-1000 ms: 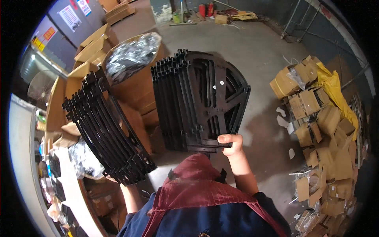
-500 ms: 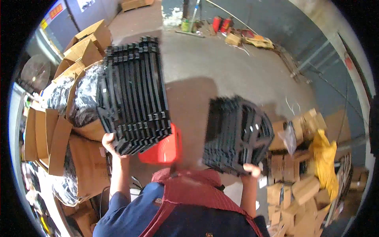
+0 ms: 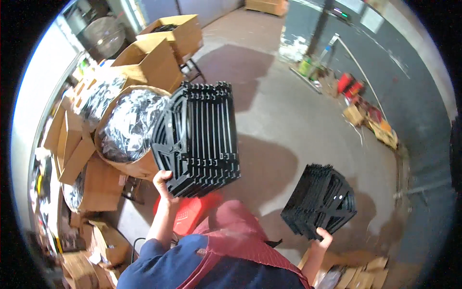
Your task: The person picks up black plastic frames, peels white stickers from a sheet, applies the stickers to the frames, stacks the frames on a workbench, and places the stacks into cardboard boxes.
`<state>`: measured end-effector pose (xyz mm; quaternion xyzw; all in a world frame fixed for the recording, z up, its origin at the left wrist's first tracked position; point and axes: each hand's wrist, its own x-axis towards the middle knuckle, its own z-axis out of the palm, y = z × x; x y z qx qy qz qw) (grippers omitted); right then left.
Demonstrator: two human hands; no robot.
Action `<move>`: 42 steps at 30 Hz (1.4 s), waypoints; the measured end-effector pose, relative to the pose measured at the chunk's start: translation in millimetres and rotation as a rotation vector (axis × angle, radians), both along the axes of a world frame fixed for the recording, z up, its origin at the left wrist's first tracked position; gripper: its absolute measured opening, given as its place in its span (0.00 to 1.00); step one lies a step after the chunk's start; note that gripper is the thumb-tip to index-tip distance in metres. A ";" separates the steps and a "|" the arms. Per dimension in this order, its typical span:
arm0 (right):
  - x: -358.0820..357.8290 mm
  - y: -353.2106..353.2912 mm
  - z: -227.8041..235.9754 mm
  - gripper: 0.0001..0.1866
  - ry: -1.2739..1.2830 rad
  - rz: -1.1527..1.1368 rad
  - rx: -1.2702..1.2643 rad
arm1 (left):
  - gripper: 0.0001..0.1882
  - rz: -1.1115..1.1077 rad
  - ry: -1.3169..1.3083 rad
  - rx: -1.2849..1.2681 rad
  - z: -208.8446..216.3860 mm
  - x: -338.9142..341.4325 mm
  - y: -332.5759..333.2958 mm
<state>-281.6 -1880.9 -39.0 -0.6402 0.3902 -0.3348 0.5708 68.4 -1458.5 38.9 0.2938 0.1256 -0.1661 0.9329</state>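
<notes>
Each of my hands carries a stack of black plastic frames. The larger stack of black plastic frames [image 3: 209,135] is on my left; my left hand [image 3: 166,185] grips its near lower corner, with the other fingers hidden beneath. Slotted tabs line the long bars of that stack. On my right, a second stack of black plastic frames [image 3: 320,202] is held lower and tilted. My right hand [image 3: 323,236] clasps its near edge, the thumb lying on top. The two stacks are apart, with grey floor visible between them.
Along the left stand open cardboard boxes [image 3: 149,62] and a box with plastic-wrapped black parts [image 3: 132,125]. A red plastic stool or bin [image 3: 190,214] is beneath the left stack. Flattened cardboard [image 3: 361,277] lies at lower right. Red extinguishers [image 3: 349,85] stand by the grey wall [image 3: 414,96].
My view has swung left, so the room's things appear farther right. Both stacks remain in my hands and now appear lower and farther right in view. More of the left boxes shows.
</notes>
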 end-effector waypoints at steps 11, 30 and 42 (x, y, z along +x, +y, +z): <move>440.5 -149.0 16.9 0.32 -0.175 0.477 0.943 | 0.30 0.579 -0.148 0.090 -10.7 145.0 -43.6; 1088.2 -101.9 24.8 0.15 0.160 0.935 0.707 | 0.25 1.262 -0.055 0.177 44.1 495.5 -71.1; 1400.6 150.8 117.5 0.34 0.013 1.435 0.771 | 0.36 1.782 0.199 0.217 7.5 521.6 -36.6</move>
